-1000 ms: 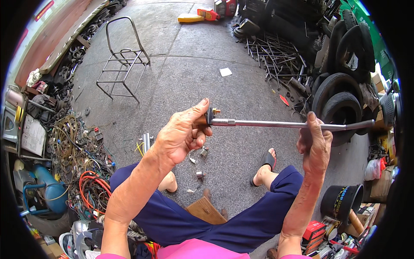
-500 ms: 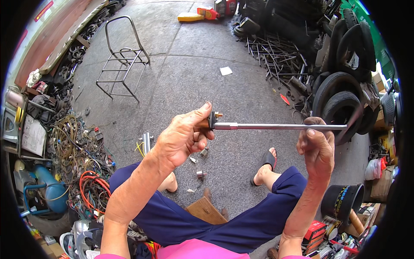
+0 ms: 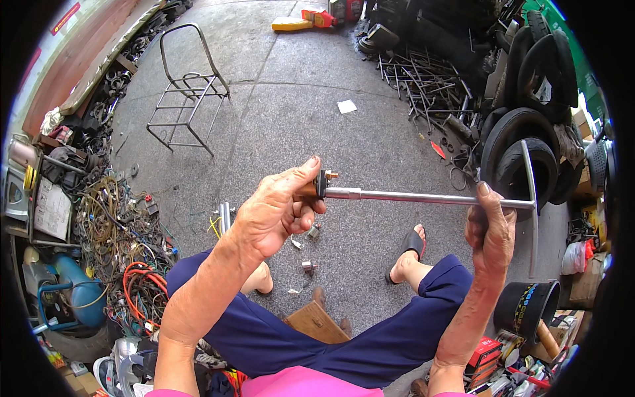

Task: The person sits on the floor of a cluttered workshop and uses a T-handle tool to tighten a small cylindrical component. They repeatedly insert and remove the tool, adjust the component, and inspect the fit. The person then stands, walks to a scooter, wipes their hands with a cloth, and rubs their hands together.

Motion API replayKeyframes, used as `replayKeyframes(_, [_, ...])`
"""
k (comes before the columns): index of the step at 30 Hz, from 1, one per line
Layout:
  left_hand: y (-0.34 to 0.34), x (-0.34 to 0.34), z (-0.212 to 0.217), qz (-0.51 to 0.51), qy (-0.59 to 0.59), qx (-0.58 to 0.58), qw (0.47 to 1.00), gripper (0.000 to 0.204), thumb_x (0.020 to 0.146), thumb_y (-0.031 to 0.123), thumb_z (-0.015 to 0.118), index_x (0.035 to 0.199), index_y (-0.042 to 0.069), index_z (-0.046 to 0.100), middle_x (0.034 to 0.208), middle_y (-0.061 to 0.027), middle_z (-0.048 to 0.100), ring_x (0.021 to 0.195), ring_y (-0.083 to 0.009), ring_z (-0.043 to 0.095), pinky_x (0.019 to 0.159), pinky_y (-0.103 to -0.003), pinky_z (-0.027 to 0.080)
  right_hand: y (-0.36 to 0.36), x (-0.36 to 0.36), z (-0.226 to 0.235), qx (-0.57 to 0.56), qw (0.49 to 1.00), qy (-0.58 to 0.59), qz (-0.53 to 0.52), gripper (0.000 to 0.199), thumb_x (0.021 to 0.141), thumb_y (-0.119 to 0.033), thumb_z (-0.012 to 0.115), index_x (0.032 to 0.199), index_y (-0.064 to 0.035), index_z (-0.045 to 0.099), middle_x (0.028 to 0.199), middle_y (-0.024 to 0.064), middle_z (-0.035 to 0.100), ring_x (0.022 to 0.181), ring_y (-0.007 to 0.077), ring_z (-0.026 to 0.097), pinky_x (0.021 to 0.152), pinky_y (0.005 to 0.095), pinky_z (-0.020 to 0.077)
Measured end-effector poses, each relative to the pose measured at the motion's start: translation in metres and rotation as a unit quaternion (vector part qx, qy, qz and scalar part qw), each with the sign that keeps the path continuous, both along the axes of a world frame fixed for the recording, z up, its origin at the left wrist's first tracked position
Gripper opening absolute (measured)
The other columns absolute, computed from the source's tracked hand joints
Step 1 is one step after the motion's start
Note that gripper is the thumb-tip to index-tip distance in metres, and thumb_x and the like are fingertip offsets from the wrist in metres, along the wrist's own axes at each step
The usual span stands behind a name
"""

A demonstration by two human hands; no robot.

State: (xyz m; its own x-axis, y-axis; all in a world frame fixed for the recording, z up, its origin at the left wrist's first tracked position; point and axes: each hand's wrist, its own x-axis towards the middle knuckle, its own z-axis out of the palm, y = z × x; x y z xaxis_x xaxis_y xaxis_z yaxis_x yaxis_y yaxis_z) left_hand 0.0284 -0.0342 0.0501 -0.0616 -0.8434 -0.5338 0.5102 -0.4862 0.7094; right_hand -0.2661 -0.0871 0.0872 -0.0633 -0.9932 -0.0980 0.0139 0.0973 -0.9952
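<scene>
My left hand [image 3: 268, 215] is closed round a small cylindrical part with a black end plate [image 3: 322, 184] and a brass threaded terminal [image 3: 331, 175]. A long silver T-handle socket wrench [image 3: 410, 197] runs sideways, its socket end against that black plate. Near the crossbar, my right hand [image 3: 491, 231] grips the shaft, thumb over the top and fingers curled below. The crossbar stands nearly upright just right of that hand. What sits inside the socket is hidden. On the floor below lie small metal parts with wires, one of them a boxy piece [image 3: 309, 266].
A bare metal chair frame [image 3: 188, 92] stands ahead on the left. Tangled wires [image 3: 109, 231] heap at the left. Metal rods [image 3: 426, 86] and tyres [image 3: 516, 145] pile up at the right, with a black bucket [image 3: 522, 309] nearer. A wooden stool [image 3: 316, 322] is between my legs.
The wrench's crossbar, blurred and slanted before, now stands almost upright. My right thumb has come over the shaft, and that end sits slightly lower. My left hand has barely moved.
</scene>
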Motion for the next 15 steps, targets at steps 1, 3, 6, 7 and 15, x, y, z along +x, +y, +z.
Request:
replayKeyframes(1, [-0.0001,0.0000,-0.0001,-0.002,0.001,-0.002,1.000,0.038,0.090,0.044,0.060,0.093,0.007,0.063,0.069,-0.0061,0.062,0.045,-0.0065,0.055,0.037,-0.016,0.031,-0.0006,-0.0019,-0.0019,-0.001,1.000,-0.016,0.012,0.029,0.087,-0.025,0.068,0.069,-0.0056,0.058,0.052,-0.0008,0.050,0.035,0.0021,0.037,0.033,0.0174,0.0247])
replayKeyframes(3, [0.0004,-0.0008,0.0004,-0.002,0.007,0.003,1.000,0.038,0.090,0.044,0.060,0.094,0.006,0.063,0.069,-0.0060,0.062,0.045,-0.0064,0.055,0.037,-0.016,0.032,-0.0025,-0.0046,-0.0034,-0.004,0.998,-0.045,0.036,0.027,0.086,-0.024,0.069,0.072,-0.0046,0.058,0.054,-0.0003,0.050,0.036,0.0020,0.037,0.033,0.0174,0.0246])
replayKeyframes(6, [0.0007,-0.0007,0.0008,-0.002,0.008,-0.002,1.000,0.039,0.090,0.045,0.060,0.095,0.006,0.064,0.069,-0.0058,0.062,0.046,-0.0064,0.055,0.037,-0.016,0.032,-0.0049,-0.0080,-0.0041,-0.018,0.995,-0.066,0.074,0.023,0.086,-0.021,0.068,0.077,-0.0020,0.057,0.056,0.0006,0.050,0.039,0.0030,0.038,0.036,0.0179,0.0262])
replayKeyframes(7, [0.0007,-0.0005,0.0010,-0.003,0.007,-0.007,1.000,0.039,0.090,0.045,0.060,0.096,0.006,0.064,0.069,-0.0058,0.062,0.046,-0.0064,0.055,0.037,-0.016,0.032,-0.0051,-0.0096,-0.0047,-0.027,0.994,-0.065,0.086,0.022,0.086,-0.019,0.068,0.080,-0.0008,0.057,0.056,0.0009,0.050,0.039,0.0036,0.039,0.036,0.0183,0.0270])
replayKeyframes(15, [0.0021,-0.0004,0.0037,0.007,0.005,0.009,1.000,0.037,0.091,0.044,0.059,0.091,0.008,0.062,0.068,-0.0049,0.061,0.047,-0.0064,0.055,0.037,-0.016,0.032,-0.0011,-0.0062,-0.0006,-0.008,0.984,-0.132,0.117,0.023,0.085,-0.017,0.062,0.089,0.0050,0.055,0.057,0.0058,0.051,0.042,0.0085,0.047,0.037,0.0198,0.0330])
